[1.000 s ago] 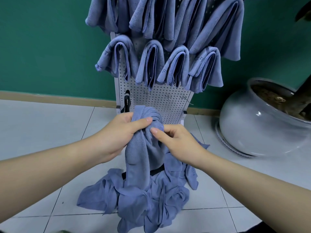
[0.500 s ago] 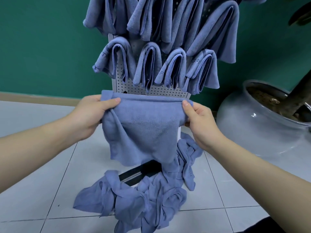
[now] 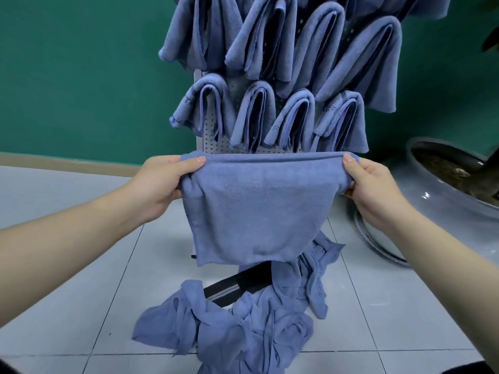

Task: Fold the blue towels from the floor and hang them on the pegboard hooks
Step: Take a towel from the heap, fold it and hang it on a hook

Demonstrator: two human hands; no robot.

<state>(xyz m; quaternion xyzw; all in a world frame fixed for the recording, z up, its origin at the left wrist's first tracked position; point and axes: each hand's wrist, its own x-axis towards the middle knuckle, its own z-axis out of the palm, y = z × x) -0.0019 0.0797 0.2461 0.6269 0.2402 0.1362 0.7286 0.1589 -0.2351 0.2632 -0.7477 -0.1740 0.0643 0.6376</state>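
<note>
I hold a blue towel stretched flat in front of me, its top edge taut and level. My left hand pinches the upper left corner and my right hand pinches the upper right corner. Below it a crumpled pile of blue towels lies on the tiled floor. Behind the held towel stands the white pegboard, with several folded blue towels draped over its hooks in rows. The board's lower part is hidden by the held towel.
A black strap with grey stripes lies across the floor pile. A large grey ceramic planter stands close on the right. A green wall with a tan skirting runs behind the pegboard.
The towel was bunched between both hands a second ago; my hands moved apart and upward, spreading it flat. In the last half second it rose a little and hangs squarer.
</note>
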